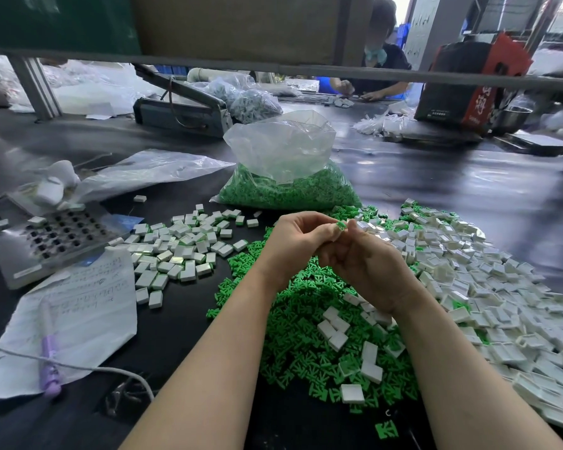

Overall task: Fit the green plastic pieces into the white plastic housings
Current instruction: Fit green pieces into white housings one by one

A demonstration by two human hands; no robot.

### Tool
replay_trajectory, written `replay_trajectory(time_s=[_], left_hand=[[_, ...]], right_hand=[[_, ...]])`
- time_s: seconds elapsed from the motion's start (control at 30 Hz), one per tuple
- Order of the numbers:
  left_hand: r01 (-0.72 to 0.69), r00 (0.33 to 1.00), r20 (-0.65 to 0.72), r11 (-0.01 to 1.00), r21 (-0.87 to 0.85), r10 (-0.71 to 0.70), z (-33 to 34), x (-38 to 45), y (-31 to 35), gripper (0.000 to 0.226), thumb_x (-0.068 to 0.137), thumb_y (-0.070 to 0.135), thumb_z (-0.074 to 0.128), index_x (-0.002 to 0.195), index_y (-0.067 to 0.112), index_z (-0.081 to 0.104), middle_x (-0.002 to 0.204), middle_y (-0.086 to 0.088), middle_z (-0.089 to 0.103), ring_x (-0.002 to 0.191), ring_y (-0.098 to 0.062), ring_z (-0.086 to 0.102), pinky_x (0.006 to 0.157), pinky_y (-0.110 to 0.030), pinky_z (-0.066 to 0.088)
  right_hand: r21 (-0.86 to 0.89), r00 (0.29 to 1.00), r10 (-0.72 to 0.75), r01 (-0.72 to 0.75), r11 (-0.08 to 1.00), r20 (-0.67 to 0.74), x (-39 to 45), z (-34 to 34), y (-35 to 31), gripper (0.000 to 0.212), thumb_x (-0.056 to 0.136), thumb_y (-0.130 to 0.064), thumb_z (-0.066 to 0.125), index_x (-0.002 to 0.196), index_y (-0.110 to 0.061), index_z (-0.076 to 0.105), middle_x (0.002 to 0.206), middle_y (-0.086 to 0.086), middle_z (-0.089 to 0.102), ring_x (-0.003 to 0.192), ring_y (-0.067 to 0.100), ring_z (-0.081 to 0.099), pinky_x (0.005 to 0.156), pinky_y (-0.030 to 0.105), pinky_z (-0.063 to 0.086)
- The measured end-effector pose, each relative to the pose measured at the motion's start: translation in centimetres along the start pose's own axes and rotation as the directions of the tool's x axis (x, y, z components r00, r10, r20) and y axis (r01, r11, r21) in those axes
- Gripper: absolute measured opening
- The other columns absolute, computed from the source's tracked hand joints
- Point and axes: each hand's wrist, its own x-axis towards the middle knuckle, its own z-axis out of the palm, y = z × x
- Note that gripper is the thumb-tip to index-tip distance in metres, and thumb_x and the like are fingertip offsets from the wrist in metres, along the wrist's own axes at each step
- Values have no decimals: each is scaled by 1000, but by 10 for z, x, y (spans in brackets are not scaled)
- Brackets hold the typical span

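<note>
Your left hand (pixel 298 237) & right hand (pixel 359 254) meet; both grips pinch one green piece (pixel 340 225) w/ a housing, fit unclear. Left of grip: done pile (pixel 179 251), approx. a small share. Right & below: loose housings (pixel 488 287), green pieces (pixel 306 345) — most left.

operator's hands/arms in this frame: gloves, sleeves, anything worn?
Nothing worn that shows. Both the left hand and the right hand are bare: no gloves, no finger cots. Both forearms are bare down to the bottom edge of the frame, with no sleeve in view. No watch, wristband, strap or ring visible, and no cable attached to either arm. Fingernails look short.
</note>
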Motion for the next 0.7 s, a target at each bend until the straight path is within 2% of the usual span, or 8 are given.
replay_trajectory(time_s=[0.13, 0.33, 0.5, 0.63, 0.7], left_hand=[[2, 999, 35, 1000, -7, -1, -4, 0, 0, 9, 92, 7, 64, 89, 5, 72, 71, -4, 69, 49, -12, 55, 53, -23, 49], [-11, 999, 51, 999, 35, 9, -4, 1, 0, 10, 91, 8, 66, 96, 1, 73, 72, 2, 72, 50, -8, 57, 61, -26, 53], [-23, 999, 39, 997, 79, 20, -4, 2, 0, 12, 91, 6, 65, 99, 1, 73, 74, 0, 73, 57, -6, 62, 69, -28, 55], [-34, 998, 53, 994, 104, 28, -5, 2, 0, 15, 91, 6, 65, 103, 0, 73, 71, 3, 72, 58, -4, 62, 66, -25, 54], [-36, 998, 56, 994, 108, 30, -5, 2, 0, 16, 91, 5, 65, 103, -1, 72, 71, 5, 72, 60, -3, 63, 64, -20, 52]], right_hand=[[43, 1000, 31, -31, 999, 6, 0, 0, -2, 49, 95, -43, 35, 99, -2, 61, 77, 16, 61, 77, 23, 50, 77, 35, 34], [87, 998, 57, -58, 995, 13, 0, 1, -4, 52, 94, -47, 35, 90, -7, 69, 74, 14, 64, 72, 19, 56, 65, 24, 45], [75, 999, 48, -48, 996, -4, 0, 0, -4, 48, 94, -44, 39, 88, -8, 69, 73, 15, 65, 72, 21, 54, 67, 28, 40], [120, 999, 32, -34, 992, 19, -2, 0, -4, 40, 95, -38, 41, 93, -6, 66, 74, 14, 65, 71, 19, 58, 65, 24, 47], [123, 999, 32, -34, 992, 13, -2, -1, -5, 37, 95, -36, 41, 92, -7, 65, 73, 13, 65, 70, 18, 58, 62, 22, 46]])
